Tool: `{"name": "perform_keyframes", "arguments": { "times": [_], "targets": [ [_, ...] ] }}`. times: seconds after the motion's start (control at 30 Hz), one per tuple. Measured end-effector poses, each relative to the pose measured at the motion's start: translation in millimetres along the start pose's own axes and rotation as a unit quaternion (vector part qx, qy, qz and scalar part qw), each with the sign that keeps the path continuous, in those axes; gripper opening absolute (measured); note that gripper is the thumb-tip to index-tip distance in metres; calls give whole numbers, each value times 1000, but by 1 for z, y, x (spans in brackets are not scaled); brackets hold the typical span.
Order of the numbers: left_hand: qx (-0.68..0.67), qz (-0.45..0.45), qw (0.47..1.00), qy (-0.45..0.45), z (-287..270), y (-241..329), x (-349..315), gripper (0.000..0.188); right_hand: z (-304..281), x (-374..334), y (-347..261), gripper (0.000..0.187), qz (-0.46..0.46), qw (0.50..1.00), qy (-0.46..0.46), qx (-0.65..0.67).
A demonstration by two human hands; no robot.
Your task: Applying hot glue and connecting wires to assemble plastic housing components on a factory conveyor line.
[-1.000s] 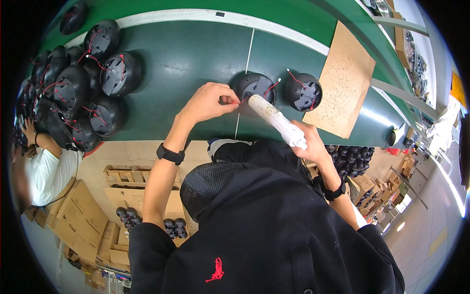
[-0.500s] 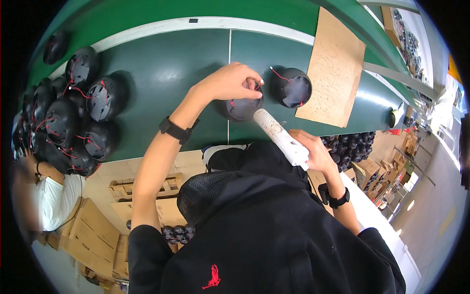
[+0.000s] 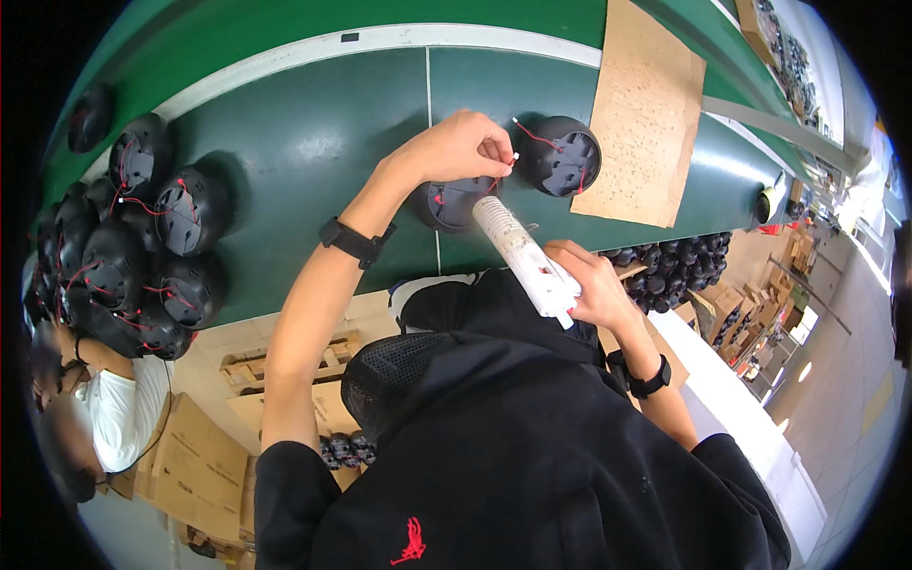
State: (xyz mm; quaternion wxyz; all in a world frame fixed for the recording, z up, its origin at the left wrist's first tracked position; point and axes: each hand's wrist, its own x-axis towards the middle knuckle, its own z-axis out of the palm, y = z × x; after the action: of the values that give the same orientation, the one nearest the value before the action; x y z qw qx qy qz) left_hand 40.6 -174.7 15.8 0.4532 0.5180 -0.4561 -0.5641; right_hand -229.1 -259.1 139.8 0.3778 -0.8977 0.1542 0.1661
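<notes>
My left hand (image 3: 470,144) is closed in a pinch over a round black plastic housing (image 3: 443,207), holding its thin red wire (image 3: 495,182) near the white plug. Part of the housing is hidden by that hand and by the tool. My right hand (image 3: 587,283) wraps round a white barrel-shaped hand tool (image 3: 525,255) with a ribbed, stained front end. The tool's kind is unclear; its tip overlaps the housing's right edge in this view. Just right of them, a second black housing (image 3: 560,157) lies open side up, its red wire trailing over the rim.
Several similar black housings (image 3: 190,214) crowd the left end of the green table (image 3: 313,104). A brown cardboard sheet (image 3: 646,123) lies right of the work. More black parts (image 3: 674,271) are stacked beyond the near edge. Another person's arm (image 3: 104,359) shows at lower left, by cardboard boxes (image 3: 195,470).
The view has shifted slightly. The tool's tip has moved up and left, now over the housing's right edge. The red wire and white plug show more clearly at my left fingertips.
</notes>
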Motion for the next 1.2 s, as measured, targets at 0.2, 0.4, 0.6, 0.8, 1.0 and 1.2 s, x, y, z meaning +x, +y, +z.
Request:
{"name": "perform_keyframes", "arguments": {
  "times": [0.2, 0.4, 0.6, 0.8, 1.0, 1.2],
  "targets": [
    [-10, 2, 999, 32, 4, -4, -5, 17, 1, 3, -7, 38, 28, 999, -14, -42],
    [-28, 1, 998, 50, 4, -6, -10, 17, 1, 1, -5, 36, 32, 998, -8, -51],
    [-15, -2, 998, 59, 4, -7, -13, 17, -1, 2, -9, 39, 48, 998, -24, -42],
    [-6, 7, 997, 72, 4, -5, -15, 17, -2, 0, -9, 39, 53, 998, -22, -28],
    [48, 0, 993, 107, -7, -3, -37, 17, -4, -4, -6, 39, 66, 997, -38, -32],
    [21, -29, 991, 127, -8, -5, -57, 14, -4, -1, -4, 37, 49, 999, -8, -2]
  ]
}}
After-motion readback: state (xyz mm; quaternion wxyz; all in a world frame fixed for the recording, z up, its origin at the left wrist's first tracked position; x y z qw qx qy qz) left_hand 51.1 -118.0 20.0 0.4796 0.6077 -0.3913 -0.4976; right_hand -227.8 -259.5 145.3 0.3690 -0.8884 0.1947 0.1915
